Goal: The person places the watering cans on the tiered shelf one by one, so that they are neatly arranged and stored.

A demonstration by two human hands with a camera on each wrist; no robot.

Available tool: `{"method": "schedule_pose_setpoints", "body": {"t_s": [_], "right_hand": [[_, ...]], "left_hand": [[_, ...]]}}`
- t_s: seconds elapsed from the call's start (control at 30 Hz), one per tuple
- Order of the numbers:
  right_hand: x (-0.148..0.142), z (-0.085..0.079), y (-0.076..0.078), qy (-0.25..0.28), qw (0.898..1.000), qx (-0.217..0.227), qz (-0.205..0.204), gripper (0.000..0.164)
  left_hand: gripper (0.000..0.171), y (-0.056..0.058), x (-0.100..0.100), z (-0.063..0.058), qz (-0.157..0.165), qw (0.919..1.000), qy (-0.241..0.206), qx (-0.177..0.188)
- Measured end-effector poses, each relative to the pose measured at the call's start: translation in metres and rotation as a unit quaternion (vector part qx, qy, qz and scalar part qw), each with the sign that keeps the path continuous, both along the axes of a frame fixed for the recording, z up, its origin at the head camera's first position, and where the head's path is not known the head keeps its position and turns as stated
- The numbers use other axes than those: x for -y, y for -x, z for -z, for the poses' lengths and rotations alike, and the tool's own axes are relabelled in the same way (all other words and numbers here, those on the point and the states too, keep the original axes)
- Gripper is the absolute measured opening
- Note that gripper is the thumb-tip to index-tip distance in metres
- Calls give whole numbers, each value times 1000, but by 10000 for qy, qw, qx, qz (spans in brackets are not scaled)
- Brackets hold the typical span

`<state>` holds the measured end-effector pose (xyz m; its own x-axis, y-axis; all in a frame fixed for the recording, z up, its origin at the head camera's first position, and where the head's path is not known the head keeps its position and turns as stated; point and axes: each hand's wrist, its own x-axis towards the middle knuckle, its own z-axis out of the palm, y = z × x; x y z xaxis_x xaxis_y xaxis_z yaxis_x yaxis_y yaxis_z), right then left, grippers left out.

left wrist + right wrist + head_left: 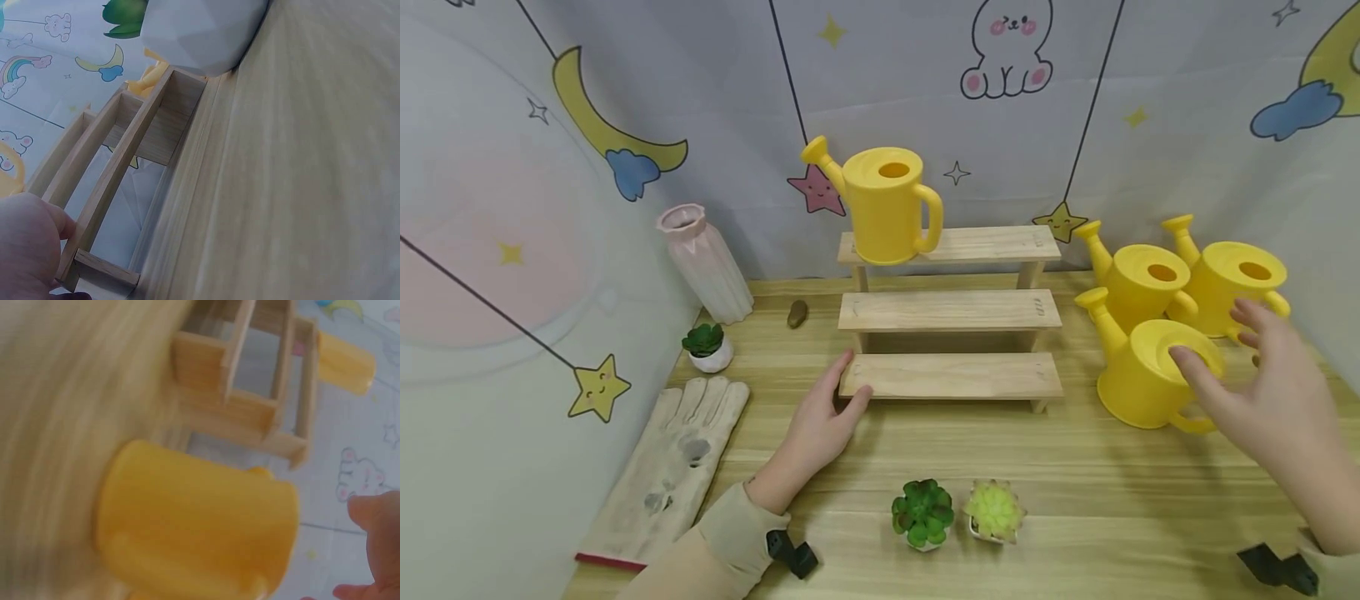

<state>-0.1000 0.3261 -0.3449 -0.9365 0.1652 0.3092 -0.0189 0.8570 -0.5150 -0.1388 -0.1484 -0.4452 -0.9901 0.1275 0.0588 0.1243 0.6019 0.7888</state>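
A three-step wooden stand [951, 311] is on the table, with a yellow watering can [883, 204] upright at the left of its top step. My left hand [815, 423] holds the left end of the lowest step between thumb and fingers; the left wrist view also shows this hand [28, 244] at the stand's corner. On the right are three more yellow watering cans, the nearest watering can [1150, 375] in front of the other two. Fingers apart, my right hand [1277, 392] hovers by the nearest can's handle side, with nothing in its grasp.
A dark green succulent [923, 512] and a pale green succulent [995, 510] stand near the front. On the left are a work glove [677, 467], a small potted plant [709, 348], a pink-white vase [707, 267] and a brown stone [797, 314]. A printed cloth hangs behind.
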Motion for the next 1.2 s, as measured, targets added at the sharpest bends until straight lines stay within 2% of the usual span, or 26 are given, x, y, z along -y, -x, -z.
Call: {"method": "schedule_pose_setpoints", "body": {"t_s": [0.23,0.37,0.53,0.63,0.83,1.0,1.2], "right_hand": [[-24,30,-9,185,9971,740,65,100],[-33,40,-12,242,9938,1084,20,101],[-39,48,-17,112,9893,1452,-101,95],[-40,51,-21,87,9897,1424,-111,84],[-44,55,-26,8,9938,1093,-201,54],[-47,55,-27,-94,9939,1078,-230,51],[-45,57,-30,-253,9950,969,10,50]], "left_hand": [[74,0,0,1,-18,10000,-57,33],[74,0,0,1,-60,9999,-64,78],[73,1,0,1,-35,9999,-40,101],[72,0,-1,0,-51,9999,-37,141],[73,0,-1,0,-41,9999,-88,65],[72,0,-1,-1,-52,9999,-81,117],[71,0,1,-1,-1,9999,-29,169]]}}
